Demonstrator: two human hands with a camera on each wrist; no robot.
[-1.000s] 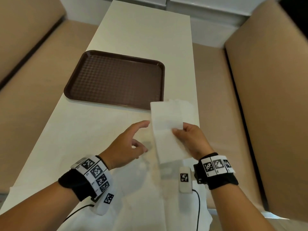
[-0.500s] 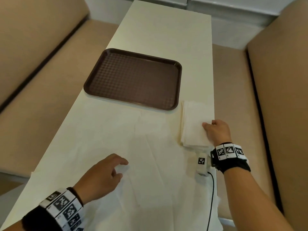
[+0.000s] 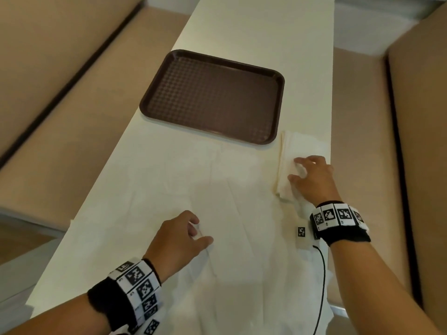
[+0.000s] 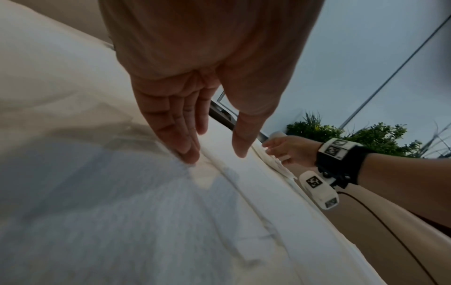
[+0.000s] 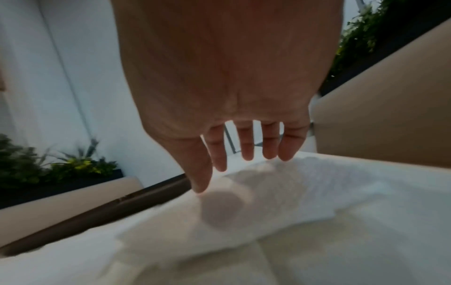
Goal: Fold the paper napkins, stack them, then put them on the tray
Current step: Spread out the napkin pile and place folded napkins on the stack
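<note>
The dark brown tray (image 3: pixel 212 97) lies bare in the middle of the white table (image 3: pixel 254 32). To its right, by the table's right edge, sits a stack of folded white napkins (image 3: pixel 300 146). My right hand (image 3: pixel 296 169) hovers over the stack's near end, fingers spread and straight; in the right wrist view the right hand (image 5: pixel 227 173) has its thumb tip touching the stack (image 5: pixel 305 189). Several unfolded napkins (image 3: pixel 242 238) overlap on the near table. My left hand (image 3: pixel 200 232) rests on them with straight fingertips (image 4: pixel 190 156), thumb apart, holding nothing.
Beige padded benches (image 3: pixel 60 105) run along both sides of the table. The stack lies close to the table's right edge (image 3: pixel 329 141). A black cable (image 3: pixel 323 274) hangs from my right wrist. The tray's rim (image 5: pixel 109 208) lies just left of the stack.
My right hand carried the folded napkin from mid-air onto the stack at the right and let it go. My left hand dropped onto the loose sheets near me.
</note>
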